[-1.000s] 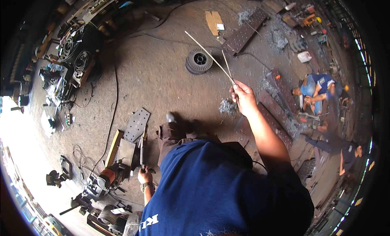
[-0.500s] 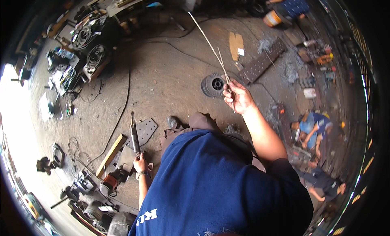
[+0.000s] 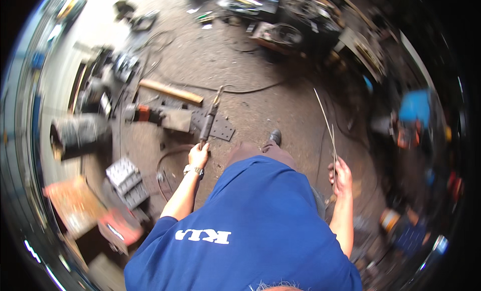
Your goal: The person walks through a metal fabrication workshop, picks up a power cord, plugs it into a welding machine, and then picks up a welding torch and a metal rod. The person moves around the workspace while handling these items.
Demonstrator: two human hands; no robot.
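Note:
My left hand (image 3: 198, 157), with a watch on its wrist, is closed around the black handle of a welding electrode holder (image 3: 208, 121). Its metal tip points away from me, above a grey steel plate with holes (image 3: 224, 129) on the floor. On the other side of my body, my right hand (image 3: 342, 179) pinches thin welding rods (image 3: 325, 119). One rod reaches much farther out than the other. Their far ends hang free, apart from the electrode holder.
Left of the plate lie a wooden bar (image 3: 171, 92) and an orange-and-black power tool (image 3: 144, 113). A dark cable (image 3: 250, 90) crosses the floor ahead. A large cylinder (image 3: 80, 134) and grey blocks (image 3: 126, 180) stand left. A person (image 3: 412, 237) is blurred at lower right.
My body has turned left, so the floor things have swung rightward across the view. My right hand has come lower and farther from the electrode holder. Both hands keep their holds.

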